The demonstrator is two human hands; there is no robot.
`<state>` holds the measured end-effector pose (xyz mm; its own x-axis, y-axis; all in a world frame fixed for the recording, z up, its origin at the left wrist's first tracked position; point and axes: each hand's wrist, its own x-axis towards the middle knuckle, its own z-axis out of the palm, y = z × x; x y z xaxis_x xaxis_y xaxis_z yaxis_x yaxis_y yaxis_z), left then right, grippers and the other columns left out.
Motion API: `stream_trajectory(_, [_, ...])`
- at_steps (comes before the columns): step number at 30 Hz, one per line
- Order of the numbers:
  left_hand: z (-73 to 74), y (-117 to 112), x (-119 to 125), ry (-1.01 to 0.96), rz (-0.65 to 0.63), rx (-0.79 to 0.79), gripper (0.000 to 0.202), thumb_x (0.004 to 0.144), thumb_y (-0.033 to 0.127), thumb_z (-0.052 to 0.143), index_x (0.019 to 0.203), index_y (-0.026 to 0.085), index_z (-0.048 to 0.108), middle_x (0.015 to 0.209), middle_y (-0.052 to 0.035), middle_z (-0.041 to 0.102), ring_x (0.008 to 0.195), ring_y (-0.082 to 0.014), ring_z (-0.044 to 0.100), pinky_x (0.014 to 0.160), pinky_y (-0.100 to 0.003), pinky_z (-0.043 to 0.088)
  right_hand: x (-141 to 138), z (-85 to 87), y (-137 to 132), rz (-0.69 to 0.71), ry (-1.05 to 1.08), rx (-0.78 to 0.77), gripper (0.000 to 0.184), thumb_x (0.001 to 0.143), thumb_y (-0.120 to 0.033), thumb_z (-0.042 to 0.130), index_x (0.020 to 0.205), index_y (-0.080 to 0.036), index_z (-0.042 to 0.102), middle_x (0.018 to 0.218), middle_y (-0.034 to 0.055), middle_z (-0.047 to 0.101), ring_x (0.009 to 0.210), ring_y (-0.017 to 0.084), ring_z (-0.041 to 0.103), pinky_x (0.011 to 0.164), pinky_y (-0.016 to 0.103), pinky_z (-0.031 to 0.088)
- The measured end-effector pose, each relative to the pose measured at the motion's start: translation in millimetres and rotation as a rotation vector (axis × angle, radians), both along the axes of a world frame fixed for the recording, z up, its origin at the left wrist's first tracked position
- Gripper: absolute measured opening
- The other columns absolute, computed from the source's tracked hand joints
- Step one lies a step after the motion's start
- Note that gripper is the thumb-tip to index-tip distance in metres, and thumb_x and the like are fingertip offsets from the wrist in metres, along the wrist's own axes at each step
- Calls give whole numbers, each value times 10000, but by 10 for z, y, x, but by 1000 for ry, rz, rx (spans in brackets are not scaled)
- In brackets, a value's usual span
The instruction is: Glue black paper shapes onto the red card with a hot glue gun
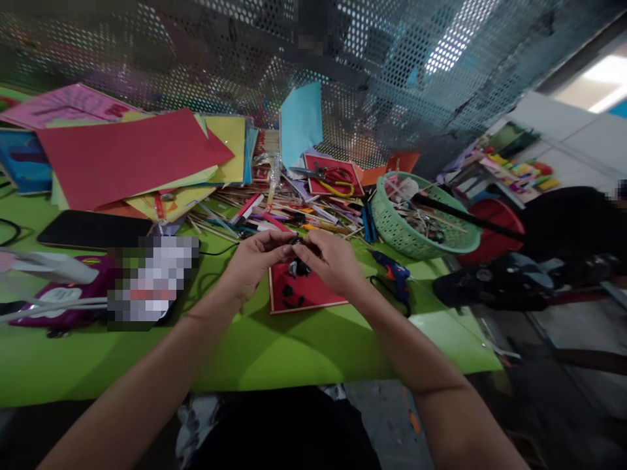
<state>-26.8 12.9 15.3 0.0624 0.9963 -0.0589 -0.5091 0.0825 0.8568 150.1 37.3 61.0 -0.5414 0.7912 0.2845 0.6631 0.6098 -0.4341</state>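
While I lean over the green table (274,352), its far half lies under loose paper, the largest being a red sheet (122,156) at the back left. A green basket (392,222) full of odds and ends stands at the back right, near the table's edge. A dark phone (93,230) lies flat to the left, just in front of the red sheet. My left hand (252,261) and right hand (333,261) meet fingertip to fingertip above the middle of the table. Under them lies a small red card (313,294) with a few black bits (289,290) on it. A blue glue gun (394,271) lies just right of the card. Both hands pinch one tiny black piece (297,241), held in the air over the card's far edge; its shape is too blurred to tell.
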Motion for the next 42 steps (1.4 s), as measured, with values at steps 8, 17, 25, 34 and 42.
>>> stream_trajectory(8, [17,-28,50,62,55,2,327,601,275,903,887,162,793,844,-55,785,751,-140,706,814,-278,579,-33,-88,34,59,-117,-5,288,1025,-325,376,784,-202,472,749,14,530,665,152,415,625,290,254])
stream_trajectory(17, [2,-30,53,76,72,28,338,613,290,898,918,186,799,846,-51,785,752,-142,707,799,-279,586,-21,-60,49,77,-32,-102,306,1027,-357,372,769,-211,447,736,-4,520,638,141,402,612,283,262])
stream_trajectory(25, [-13,-58,54,162,84,89,298,666,283,870,947,212,800,890,-40,790,804,-135,705,803,-243,572,-11,-105,73,103,-23,-86,302,1013,-345,353,756,-212,438,722,0,497,640,149,385,609,300,251])
stream_trajectory(34, [6,-44,59,150,90,92,311,641,278,879,932,203,799,867,-41,786,792,-147,705,801,-270,575,23,-98,78,141,123,-199,344,1029,-401,344,757,-211,436,744,-5,521,666,141,438,613,286,295])
stream_trajectory(42, [32,-80,77,265,137,132,268,694,300,836,938,199,794,917,-49,783,853,-176,703,838,-301,568,37,-142,88,152,140,-189,338,1028,-401,353,758,-212,423,743,-18,502,670,135,435,618,281,298])
